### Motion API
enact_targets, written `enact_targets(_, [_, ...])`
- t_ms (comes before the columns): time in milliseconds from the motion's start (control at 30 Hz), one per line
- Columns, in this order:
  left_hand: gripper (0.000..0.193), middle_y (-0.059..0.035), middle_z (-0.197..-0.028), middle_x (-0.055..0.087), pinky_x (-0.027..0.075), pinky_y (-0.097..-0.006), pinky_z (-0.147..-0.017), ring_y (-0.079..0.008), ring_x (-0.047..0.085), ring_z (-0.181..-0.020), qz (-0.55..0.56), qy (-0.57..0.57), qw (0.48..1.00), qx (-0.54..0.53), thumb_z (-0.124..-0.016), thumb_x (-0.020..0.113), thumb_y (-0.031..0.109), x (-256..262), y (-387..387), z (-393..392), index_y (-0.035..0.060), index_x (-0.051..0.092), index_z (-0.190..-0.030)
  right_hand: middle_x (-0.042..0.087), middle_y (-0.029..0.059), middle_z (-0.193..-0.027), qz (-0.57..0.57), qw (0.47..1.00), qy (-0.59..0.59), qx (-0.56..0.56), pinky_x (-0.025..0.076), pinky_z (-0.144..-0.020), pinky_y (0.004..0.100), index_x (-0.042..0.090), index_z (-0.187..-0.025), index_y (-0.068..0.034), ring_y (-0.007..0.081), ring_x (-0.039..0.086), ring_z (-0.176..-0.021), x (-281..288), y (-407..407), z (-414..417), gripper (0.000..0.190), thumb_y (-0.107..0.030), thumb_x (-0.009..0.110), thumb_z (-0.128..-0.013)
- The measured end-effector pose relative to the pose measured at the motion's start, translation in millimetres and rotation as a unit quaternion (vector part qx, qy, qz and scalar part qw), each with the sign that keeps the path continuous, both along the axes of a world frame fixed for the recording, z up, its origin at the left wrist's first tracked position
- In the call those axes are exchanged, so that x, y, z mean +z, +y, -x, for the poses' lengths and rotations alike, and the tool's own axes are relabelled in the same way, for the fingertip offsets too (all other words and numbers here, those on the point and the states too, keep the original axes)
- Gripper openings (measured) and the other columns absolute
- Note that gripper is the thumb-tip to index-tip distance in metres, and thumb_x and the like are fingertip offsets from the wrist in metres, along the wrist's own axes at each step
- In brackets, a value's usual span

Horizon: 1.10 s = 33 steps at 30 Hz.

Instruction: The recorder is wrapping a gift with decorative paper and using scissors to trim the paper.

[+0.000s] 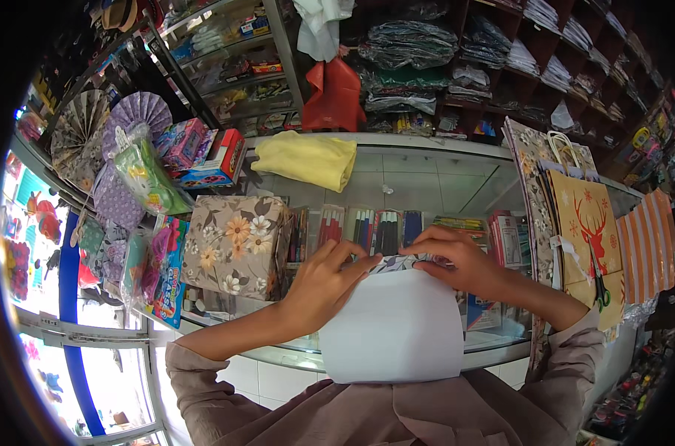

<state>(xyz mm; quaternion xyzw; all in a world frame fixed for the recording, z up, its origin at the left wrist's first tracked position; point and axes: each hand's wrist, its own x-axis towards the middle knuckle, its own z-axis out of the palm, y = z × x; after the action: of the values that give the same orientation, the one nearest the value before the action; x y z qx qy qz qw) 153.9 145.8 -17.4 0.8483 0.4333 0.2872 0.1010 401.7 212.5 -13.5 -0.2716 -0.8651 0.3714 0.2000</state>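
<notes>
A sheet of wrapping paper (pixel 393 329), plain white on the side facing up, lies over the front edge of the glass counter and reaches my body. Its far edge is folded over and shows a floral print. My left hand (pixel 329 284) pinches the left part of this folded edge between thumb and fingers. At the right part of the same edge, my right hand (pixel 460 259) holds the fold, with thumb and fingertips close together. Beyond both hands, packs of pens (pixel 387 231) show through the glass.
A floral-wrapped box (pixel 231 245) stands at the left, near boxed and bagged toys. A yellow cloth (pixel 306 160) lies at the counter's far edge. At the right stand paper gift bags (pixel 588 223), with green-handled scissors (pixel 600 290) against one. Shelves of bagged clothes (pixel 410 44) rise behind.
</notes>
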Motion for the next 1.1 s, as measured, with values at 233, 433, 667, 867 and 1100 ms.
enact_targets(233, [0.029, -0.0061, -0.086, 0.057, 0.052, -0.0338, -0.061, -0.0241, 0.059, -0.074, 0.019, 0.038, 0.999, -0.003, -0.075, 0.066, 0.002, 10, -7, 9, 0.0043, 0.066, -0.104, 0.056, 0.0079, -0.093, 0.019, 1.000, 0.002, 0.007, 0.047, -0.072, 0.0320, 0.064, -0.106, -0.005, 0.0219, 0.057, -0.085, 5, -2, -1, 0.024, -0.002, 0.064, -0.083])
enact_targets(433, [0.033, -0.0047, -0.085, 0.054, 0.051, -0.0264, -0.053, -0.0173, 0.059, -0.073, -0.090, 0.199, 0.975, -0.036, -0.072, 0.062, 0.005, 17, -13, 9, 0.0012, 0.064, -0.105, 0.054, 0.0077, -0.087, -0.066, 0.997, 0.029, 0.033, 0.046, -0.072, 0.0337, 0.064, -0.104, -0.007, 0.0229, 0.056, -0.080, -5, -6, -3, 0.026, 0.002, 0.064, -0.079])
enact_targets(667, [0.040, -0.0053, -0.090, 0.053, 0.052, -0.0250, -0.053, -0.0170, 0.057, -0.078, -0.050, 0.207, 0.975, -0.061, -0.071, 0.062, 0.004, 22, -15, 11, 0.0000, 0.062, -0.111, 0.052, 0.0059, -0.090, -0.198, 0.978, 0.008, 0.061, 0.046, -0.073, 0.0337, 0.065, -0.103, -0.008, 0.0219, 0.055, -0.085, -7, -5, -4, 0.030, 0.000, 0.064, -0.074])
enact_targets(867, [0.039, -0.0050, -0.091, 0.053, 0.052, -0.0246, -0.054, -0.0165, 0.057, -0.080, -0.067, 0.238, 0.968, -0.049, -0.071, 0.062, 0.006, 20, -16, 9, 0.0003, 0.062, -0.109, 0.052, 0.0051, -0.094, -0.238, 0.968, -0.029, 0.071, 0.046, -0.078, 0.0328, 0.063, -0.106, -0.008, 0.0210, 0.053, -0.091, -3, -9, -4, 0.028, -0.007, 0.060, -0.078])
enact_targets(1100, [0.038, -0.0095, -0.092, 0.054, 0.054, -0.0306, -0.068, -0.0216, 0.059, -0.081, -0.118, 0.313, 0.942, -0.021, -0.076, 0.063, 0.016, 13, -24, 2, -0.0050, 0.061, -0.108, 0.052, 0.0051, -0.102, -0.302, 0.945, -0.089, 0.091, 0.041, -0.087, 0.0352, 0.060, -0.114, -0.011, 0.0199, 0.051, -0.098, -4, -7, -5, 0.037, -0.008, 0.059, -0.077])
